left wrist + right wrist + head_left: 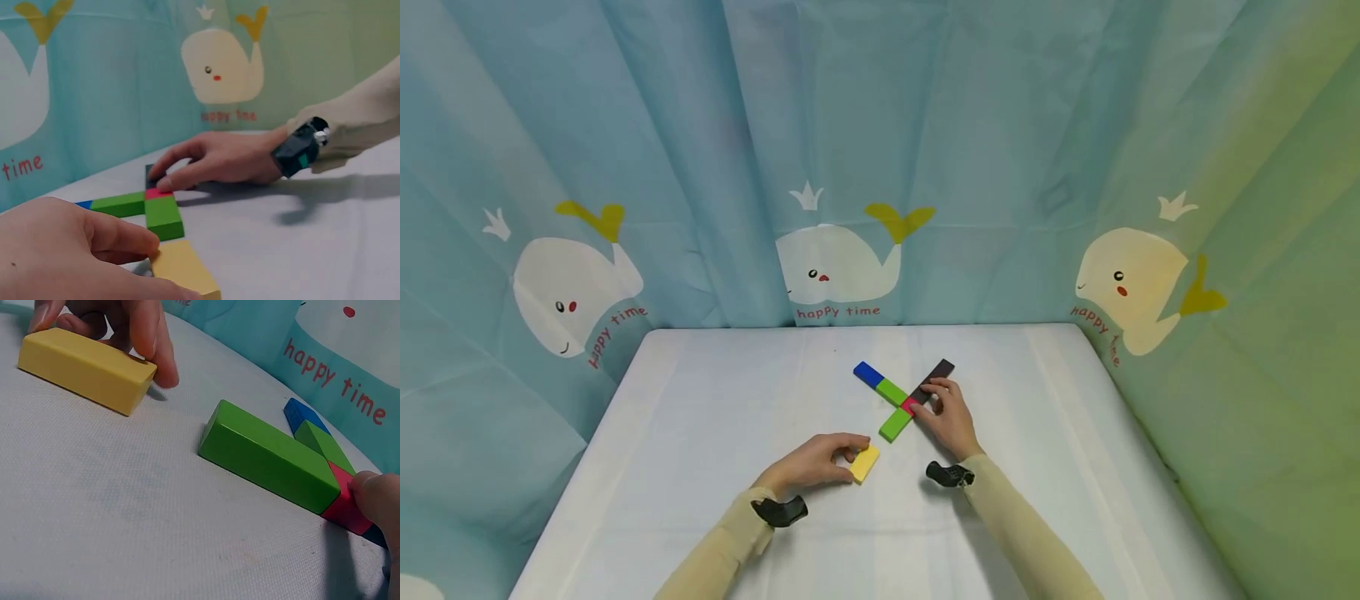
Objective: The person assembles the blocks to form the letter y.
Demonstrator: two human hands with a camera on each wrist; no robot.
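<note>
My left hand [822, 461] pinches a yellow block [865, 464] by its ends, low over the white table. In the right wrist view, the yellow block [87, 370] lies apart from a green block [269, 456]. My right hand [951, 418] has its thumb and fingers curled at a black block [919, 394], the thumb beside a red block [907, 406]. Part of the black block is hidden by the fingers. Red joins two arms: one green block [895, 425] toward me, and another green block [891, 392] ending in a blue block [868, 374].
A white cloth covers the table [700, 400]. Behind and at the sides hangs a blue-green curtain [1000, 150] with printed whales. The black strip's far end [943, 367] extends beyond the right hand. Each wrist wears a black device [781, 511].
</note>
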